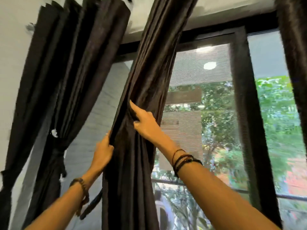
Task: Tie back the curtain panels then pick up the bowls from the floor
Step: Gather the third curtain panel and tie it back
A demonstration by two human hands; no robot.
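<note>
Now: left hand [103,151] grips the middle curtain panel [146,80] edge, right hand [143,123] presses folds at 1 o'clock. Gather tight before tying.

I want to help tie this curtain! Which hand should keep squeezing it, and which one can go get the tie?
Probably the left hand should hold: it grips the middle curtain panel's edge. The right hand only pokes its folds, so it's freer. No loose tie is clearly visible.
</note>
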